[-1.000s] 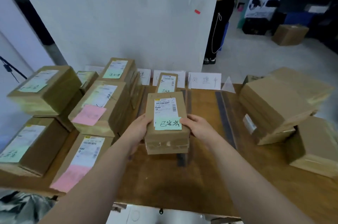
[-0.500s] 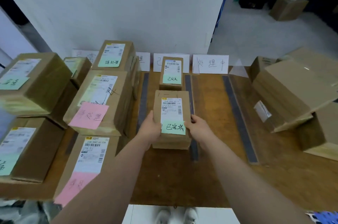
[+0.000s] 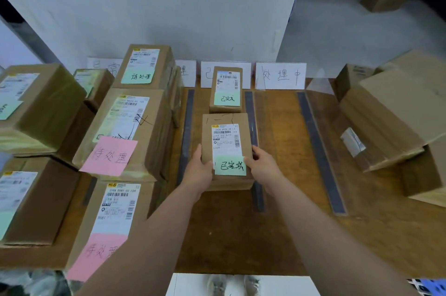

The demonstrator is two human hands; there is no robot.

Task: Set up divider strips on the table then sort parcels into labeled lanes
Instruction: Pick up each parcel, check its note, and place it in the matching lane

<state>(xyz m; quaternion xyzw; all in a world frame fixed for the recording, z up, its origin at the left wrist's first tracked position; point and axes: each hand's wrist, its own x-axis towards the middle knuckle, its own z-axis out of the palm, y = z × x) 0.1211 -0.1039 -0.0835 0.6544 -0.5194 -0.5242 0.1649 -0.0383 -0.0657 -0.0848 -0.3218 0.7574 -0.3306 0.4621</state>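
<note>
Gripping a small brown parcel [image 3: 226, 141] from both sides, the person's left hand [image 3: 199, 171] wraps the near left edge while the right hand [image 3: 261, 167] curls over the near right corner. The right fingertips touch the green note [image 3: 230, 165] stuck on top. The hands are apart, one on each flank of the box.

The parcel lies lengthwise in the lane between the left divider strip [image 3: 185, 141] and the middle divider strip [image 3: 257, 196], and its right edge covers part of the middle one. Whether it rests fully on the wooden table [image 3: 229, 235] cannot be told.

Left of this lane, stacked parcels [image 3: 154, 131] carry pink notes [image 3: 109, 156]. Just beyond the held parcel, in the same lane, a second small parcel [image 3: 225, 89] with its own green note sits at the far end. A third divider strip [image 3: 318, 150] runs further right, and a white handwritten card [image 3: 281, 75] stands at the head of the lane between it and the middle strip. Plain cardboard boxes [image 3: 391, 117] are piled at the table's right end.
</note>
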